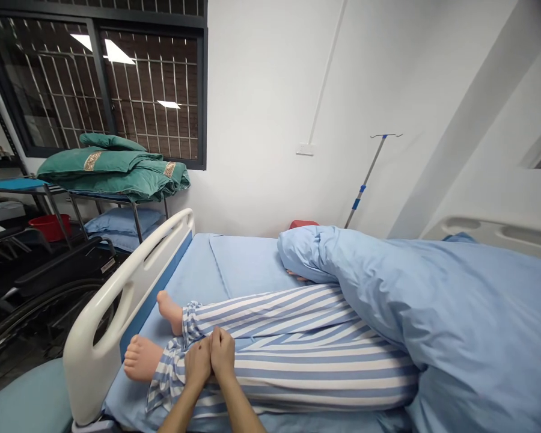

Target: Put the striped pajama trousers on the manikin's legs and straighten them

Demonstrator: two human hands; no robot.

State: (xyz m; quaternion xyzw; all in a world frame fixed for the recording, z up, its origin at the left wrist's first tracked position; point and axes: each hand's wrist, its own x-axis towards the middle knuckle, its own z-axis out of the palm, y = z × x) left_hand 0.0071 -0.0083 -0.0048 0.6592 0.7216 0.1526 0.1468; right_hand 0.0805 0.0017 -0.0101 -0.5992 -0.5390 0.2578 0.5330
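Observation:
Side by side and touching, my left hand and my right hand are closed over the near lower leg of a figure lying on the bed. Their curled fingertips are hidden, so I cannot tell whether cloth is gripped. Under them are the blue-and-white striped pyjama trousers, crumpled around the ankles. Two bare, smooth feet, like a manikin's, stick out by the footboard. A light blue quilt covers the figure from the thighs up. Part of a hand shows under the quilt's far edge.
A white footboard closes the bed's left end. Beyond it stand a wheelchair and a rack holding folded green quilts with blue pillows below. An IV pole rises behind the bed. A blue sheet covers the mattress.

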